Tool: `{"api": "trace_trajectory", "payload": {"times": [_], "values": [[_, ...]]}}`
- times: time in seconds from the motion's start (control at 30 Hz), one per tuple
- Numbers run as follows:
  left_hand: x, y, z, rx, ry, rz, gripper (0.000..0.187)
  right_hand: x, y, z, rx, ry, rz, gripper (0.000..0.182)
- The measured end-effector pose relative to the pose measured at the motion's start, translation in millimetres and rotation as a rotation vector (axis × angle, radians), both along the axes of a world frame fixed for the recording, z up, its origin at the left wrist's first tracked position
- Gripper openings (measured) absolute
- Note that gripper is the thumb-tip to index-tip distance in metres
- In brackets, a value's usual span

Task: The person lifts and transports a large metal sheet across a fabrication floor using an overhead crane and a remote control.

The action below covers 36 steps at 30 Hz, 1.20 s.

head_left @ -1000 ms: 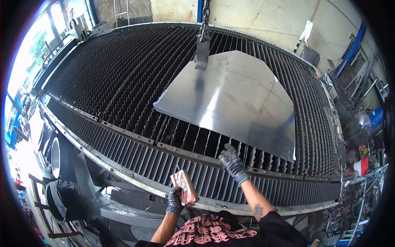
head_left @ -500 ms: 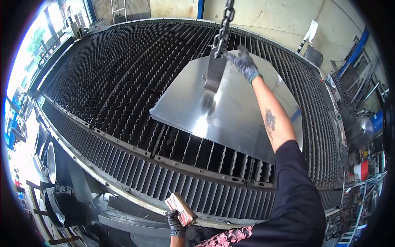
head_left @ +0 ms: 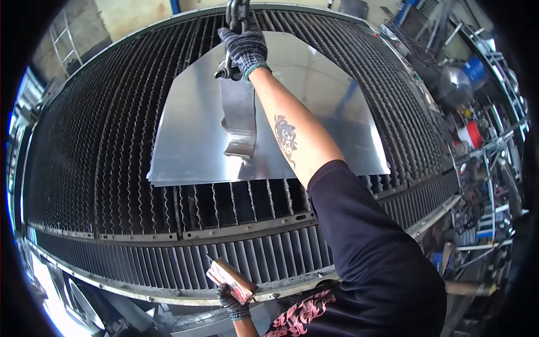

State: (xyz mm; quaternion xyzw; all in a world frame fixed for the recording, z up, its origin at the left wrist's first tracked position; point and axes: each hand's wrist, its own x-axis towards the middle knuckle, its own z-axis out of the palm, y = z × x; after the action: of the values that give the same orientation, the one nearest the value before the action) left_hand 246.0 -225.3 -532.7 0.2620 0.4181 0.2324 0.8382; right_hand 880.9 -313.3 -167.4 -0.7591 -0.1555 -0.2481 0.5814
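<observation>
My right hand (head_left: pixel 247 49), in a grey knit glove with a green cuff, is closed round the lower end of a heavy chain (head_left: pixel 238 16). Just below it a shackle (head_left: pixel 227 71) carries a thick bent steel lifting hook (head_left: pixel 238 106), which hangs over shiny sheet metal (head_left: pixel 309 121). The stacked sheets have angled corners and lie on a bed of wavy slats (head_left: pixel 126 146). Low in the view, my gloved left hand (head_left: pixel 232 303) is closed on a boxy red-and-white handheld unit (head_left: pixel 230 279) with a short dark stub at its top.
A ribbed metal border (head_left: pixel 185 264) and a pale front rail (head_left: pixel 303 281) edge the bed nearest me. Metal stock (head_left: pixel 494 185), a blue drum (head_left: pixel 475 68) and a red-and-white container (head_left: pixel 470 135) crowd the right. A ladder (head_left: pixel 66 45) leans at the back left wall.
My view has turned to the right. My right hand, open and blurred beside the chain before, now grips it. The hook has stopped blurring; my left hand still holds the boxy unit.
</observation>
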Motion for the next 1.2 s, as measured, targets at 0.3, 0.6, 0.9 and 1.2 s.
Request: {"api": "trace_trajectory", "payload": {"times": [0.3,0.6,0.9,1.2], "values": [[19,-56,19,0.805,0.164,-0.276,0.012,-31,-86,1,0.070,0.148,-0.064,0.061],[52,-128,14,1.225,0.104,-0.285,0.009,76,-166,-34,-0.117,-0.297,-0.125,0.064],[145,-162,79,-0.382,-0.150,-0.296,0.039,149,-250,-30,0.054,0.093,-0.002,0.049],[299,-169,122,-0.144,-0.228,-0.521,0.059,198,-321,-40,-0.038,0.167,-0.027,0.047]]}}
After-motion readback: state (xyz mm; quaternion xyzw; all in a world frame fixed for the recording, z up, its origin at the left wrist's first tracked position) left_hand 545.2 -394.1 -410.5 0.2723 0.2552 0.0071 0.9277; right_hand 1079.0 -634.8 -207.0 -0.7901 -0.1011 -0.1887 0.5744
